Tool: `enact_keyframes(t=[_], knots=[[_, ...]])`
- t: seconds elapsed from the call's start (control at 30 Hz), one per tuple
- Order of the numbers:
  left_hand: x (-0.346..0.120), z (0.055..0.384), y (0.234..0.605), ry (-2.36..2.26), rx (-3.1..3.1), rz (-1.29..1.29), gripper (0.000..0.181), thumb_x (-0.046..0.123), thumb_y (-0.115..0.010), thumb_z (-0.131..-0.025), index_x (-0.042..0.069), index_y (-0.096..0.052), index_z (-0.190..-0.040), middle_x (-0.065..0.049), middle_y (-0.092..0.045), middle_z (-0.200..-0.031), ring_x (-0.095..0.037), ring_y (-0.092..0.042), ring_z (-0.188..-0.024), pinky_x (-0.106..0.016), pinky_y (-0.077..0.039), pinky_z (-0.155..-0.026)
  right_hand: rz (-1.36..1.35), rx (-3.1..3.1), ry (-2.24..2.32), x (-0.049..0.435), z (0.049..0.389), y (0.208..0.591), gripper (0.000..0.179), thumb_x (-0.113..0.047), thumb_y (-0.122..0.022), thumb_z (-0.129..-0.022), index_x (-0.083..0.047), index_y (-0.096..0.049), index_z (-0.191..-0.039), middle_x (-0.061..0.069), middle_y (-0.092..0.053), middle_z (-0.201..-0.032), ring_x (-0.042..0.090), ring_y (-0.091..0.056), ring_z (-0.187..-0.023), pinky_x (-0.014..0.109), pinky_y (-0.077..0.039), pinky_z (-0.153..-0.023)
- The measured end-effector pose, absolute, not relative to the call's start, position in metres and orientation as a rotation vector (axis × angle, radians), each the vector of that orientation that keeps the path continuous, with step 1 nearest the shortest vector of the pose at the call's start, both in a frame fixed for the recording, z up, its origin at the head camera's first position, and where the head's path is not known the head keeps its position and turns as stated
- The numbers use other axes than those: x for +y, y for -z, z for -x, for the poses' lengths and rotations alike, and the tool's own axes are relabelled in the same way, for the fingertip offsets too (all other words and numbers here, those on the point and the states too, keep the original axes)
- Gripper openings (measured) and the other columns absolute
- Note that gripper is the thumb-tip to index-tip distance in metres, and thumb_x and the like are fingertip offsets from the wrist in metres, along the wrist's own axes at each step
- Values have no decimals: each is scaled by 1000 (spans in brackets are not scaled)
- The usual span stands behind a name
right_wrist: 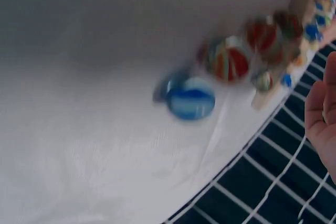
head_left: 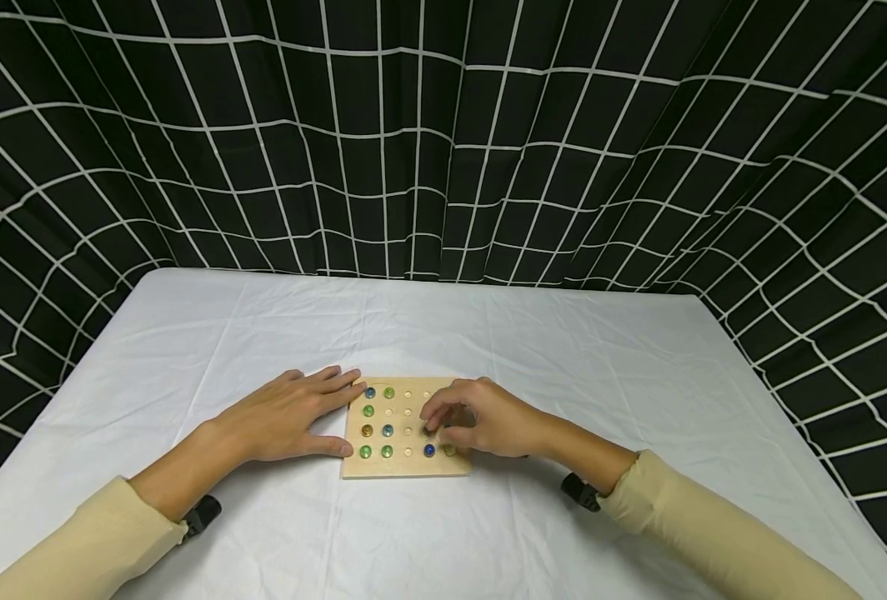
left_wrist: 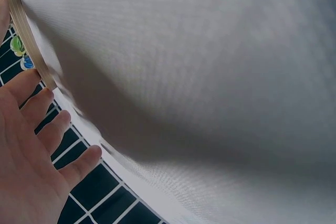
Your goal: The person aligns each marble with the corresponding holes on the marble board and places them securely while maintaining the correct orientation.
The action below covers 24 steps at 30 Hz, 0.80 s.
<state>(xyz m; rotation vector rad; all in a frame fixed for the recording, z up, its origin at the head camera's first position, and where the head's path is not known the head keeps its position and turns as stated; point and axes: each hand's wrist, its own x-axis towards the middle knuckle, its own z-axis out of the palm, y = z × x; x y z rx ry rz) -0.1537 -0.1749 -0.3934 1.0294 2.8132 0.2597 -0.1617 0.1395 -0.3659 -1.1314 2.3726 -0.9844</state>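
Note:
A pale wooden board lies on the white cloth, with glass marbles in rows of small holes. My left hand lies flat with its fingers spread, fingertips and thumb at the board's left edge. Green marbles and blue ones sit in the columns beside it. My right hand reaches over the board's right part, fingers and thumb curled close round a dark marble. A blue marble sits just below them. In the right wrist view, a greenish marble shows between the curled fingers.
Loose marbles lie on the cloth in the right wrist view, blurred: a blue one and several red-striped ones. A black curtain with white grid lines hangs behind the white-covered table.

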Motion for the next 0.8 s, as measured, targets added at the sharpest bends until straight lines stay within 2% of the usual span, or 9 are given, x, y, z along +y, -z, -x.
enact_keyframes(t=[0.1, 0.8], knots=[[-175, 154, 393, -253, 2814, -1032, 91, 78, -47, -87, 19, -37, -155, -2, -34, -160, -32, -33, -145, -59, -35, -105, 1124, 2407, 1021, 148, 166, 363, 26, 2, -74, -86, -9, -72, -110, -4, -73, -97, 16, -65, -95, 39, -51, -85], [-174, 153, 393, -260, 2813, -1032, 91, 78, -47, -87, 19, -38, -155, -2, -34, -160, -32, -32, -146, -59, -34, -106, 941, 2504, 969, 186, 180, 374, 27, 2, -72, -86, -11, -71, -109, -4, -74, -98, 13, -67, -95, 42, -50, -84]])
